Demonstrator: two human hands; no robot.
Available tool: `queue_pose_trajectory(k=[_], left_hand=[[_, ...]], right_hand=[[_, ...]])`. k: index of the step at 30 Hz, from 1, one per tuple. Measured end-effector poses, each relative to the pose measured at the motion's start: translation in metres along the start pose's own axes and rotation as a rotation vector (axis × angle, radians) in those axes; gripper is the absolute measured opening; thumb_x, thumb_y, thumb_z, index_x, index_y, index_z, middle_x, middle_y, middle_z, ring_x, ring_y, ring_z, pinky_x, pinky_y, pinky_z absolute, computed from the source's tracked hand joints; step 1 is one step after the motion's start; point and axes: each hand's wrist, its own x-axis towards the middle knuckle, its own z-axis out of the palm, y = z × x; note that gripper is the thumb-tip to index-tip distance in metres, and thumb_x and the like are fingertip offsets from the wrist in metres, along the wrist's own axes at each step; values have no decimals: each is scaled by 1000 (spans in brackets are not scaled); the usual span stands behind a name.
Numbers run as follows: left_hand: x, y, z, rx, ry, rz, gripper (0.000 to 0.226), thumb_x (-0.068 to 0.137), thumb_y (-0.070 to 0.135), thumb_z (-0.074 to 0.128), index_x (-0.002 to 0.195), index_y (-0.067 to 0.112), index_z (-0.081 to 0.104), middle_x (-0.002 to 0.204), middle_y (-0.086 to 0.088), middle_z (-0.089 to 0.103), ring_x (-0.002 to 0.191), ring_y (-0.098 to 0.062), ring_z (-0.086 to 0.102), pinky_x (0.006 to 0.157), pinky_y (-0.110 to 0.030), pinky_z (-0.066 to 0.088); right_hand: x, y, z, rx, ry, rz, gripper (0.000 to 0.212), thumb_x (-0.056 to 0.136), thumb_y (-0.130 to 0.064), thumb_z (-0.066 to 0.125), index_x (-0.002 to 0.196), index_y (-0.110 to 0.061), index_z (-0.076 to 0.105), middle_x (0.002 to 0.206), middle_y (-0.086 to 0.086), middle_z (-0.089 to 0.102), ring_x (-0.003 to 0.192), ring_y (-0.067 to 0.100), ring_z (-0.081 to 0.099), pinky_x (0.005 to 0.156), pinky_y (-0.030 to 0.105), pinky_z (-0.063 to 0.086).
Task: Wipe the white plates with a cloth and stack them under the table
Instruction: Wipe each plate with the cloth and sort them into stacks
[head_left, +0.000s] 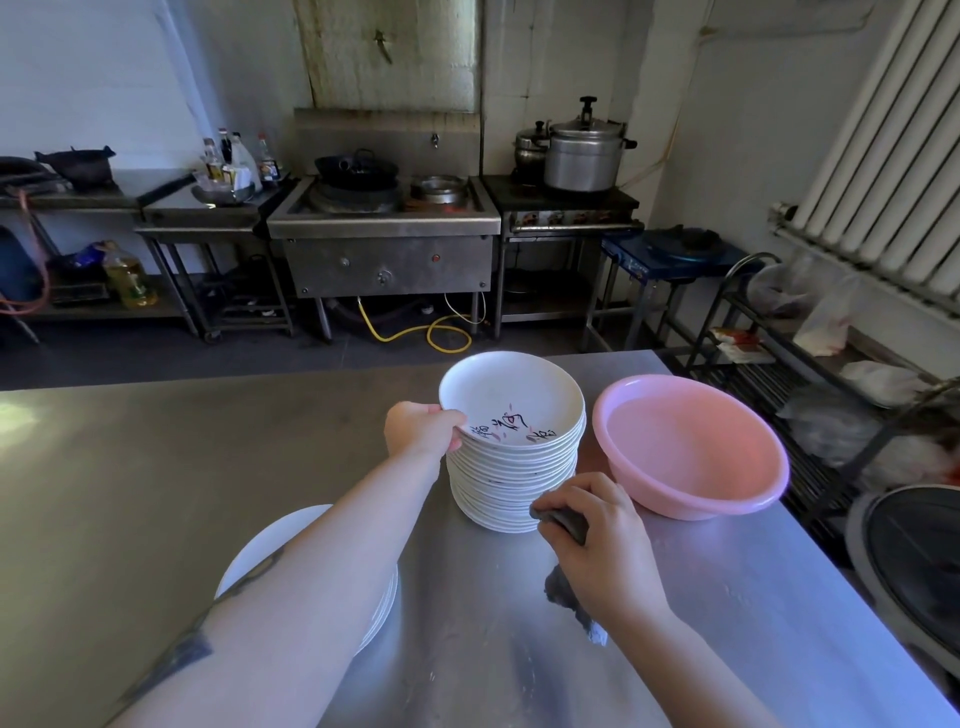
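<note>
two stacks: tall stack of white plates (514, 467) at frame centre on the counter (156, 467); shorter plate stack (374, 613) at lower left, mostly hidden under the left forearm, probably the wiped ones
top plate: top plate (511, 397) tilted, left edge raised off the tall stack, dark writing visible inside
left hand: left hand (423, 428) with fingers clamped on the top plate's left rim, likely lifting it off for wiping
right hand: right hand (597, 540) just right of the tall stack's base, fingers curled tight round a dark cloth (563, 519), loose end trailing on the counter; held ready to wipe
basin: pink basin (691, 447) right of the stack, close by, seems to hold water, probably for rinsing the cloth
step: judged early; many plates unwiped, none seen under the table yet
risk: tall stack could shift as the top plate comes off
</note>
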Motion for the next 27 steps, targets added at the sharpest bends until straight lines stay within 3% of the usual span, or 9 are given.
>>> queue_pose_trajectory(k=[3, 7, 8, 11, 14, 16, 18, 23, 27], left_hand=[[-1, 1, 3, 22, -2, 34, 19, 77, 0, 69, 67, 11, 59, 71, -12, 63, 56, -24, 58, 64, -28, 52], [-2, -1, 10, 63, 24, 99, 14, 77, 7, 64, 66, 14, 59, 74, -13, 67, 68, -31, 62, 78, -46, 56], [-1, 0, 11, 72, 28, 122, 8, 78, 8, 62, 70, 9, 63, 76, -16, 68, 71, -34, 65, 75, -45, 56], [0, 8, 11, 103, 16, 180, 19, 81, 8, 55, 71, -4, 65, 77, -26, 68, 64, -34, 63, 59, -33, 45], [-1, 15, 9, 69, 15, 172, 21, 84, 3, 54, 65, 3, 63, 72, -17, 68, 68, -35, 70, 62, -36, 58], [-5, 16, 8, -36, 21, 113, 18, 87, -2, 55, 72, 7, 58, 74, -6, 62, 75, -36, 70, 67, -45, 61], [-12, 13, 5, -173, 19, 51, 16, 88, -6, 57, 88, 11, 55, 79, -2, 58, 79, -34, 68, 65, -43, 61], [-34, 2, -15, -320, 7, 22, 17, 86, -7, 60, 94, 8, 61, 92, -16, 67, 81, -31, 70, 57, -37, 60], [-63, -15, -45, -352, -25, 23, 18, 85, -8, 61, 101, 0, 64, 89, -16, 68, 76, -29, 69, 52, -32, 58]], right_hand=[[2, 1, 1, 0, -3, 2, 21, 79, -9, 75, 83, -30, 74, 91, -22, 55, 97, 7, 54, 76, 14, 43], [3, 3, -1, -9, -2, 3, 21, 79, -8, 75, 83, -29, 74, 92, -21, 55, 97, 7, 54, 76, 13, 41], [3, 3, -2, -13, -2, 3, 21, 79, -8, 75, 83, -29, 74, 92, -22, 55, 96, 7, 54, 76, 11, 40], [2, 4, -2, -12, -6, 13, 22, 79, -8, 75, 83, -30, 74, 92, -23, 55, 96, 6, 53, 76, 8, 38], [1, 3, -1, -10, -16, 14, 22, 79, -8, 75, 84, -30, 74, 91, -23, 54, 97, 5, 53, 77, 7, 38], [1, 2, 0, -5, -19, 14, 22, 79, -9, 75, 83, -30, 74, 91, -23, 54, 98, 5, 53, 76, 8, 38], [1, 3, -1, -9, -14, 15, 22, 79, -9, 75, 83, -30, 74, 91, -23, 54, 97, 5, 53, 76, 8, 38], [-2, 11, -12, -14, 14, 14, 23, 76, -7, 77, 85, -28, 74, 93, -18, 56, 95, 9, 55, 79, 19, 43], [-17, 26, -22, -19, 45, 60, 26, 76, -4, 76, 84, -28, 74, 93, -14, 57, 94, 13, 57, 79, 24, 44]])
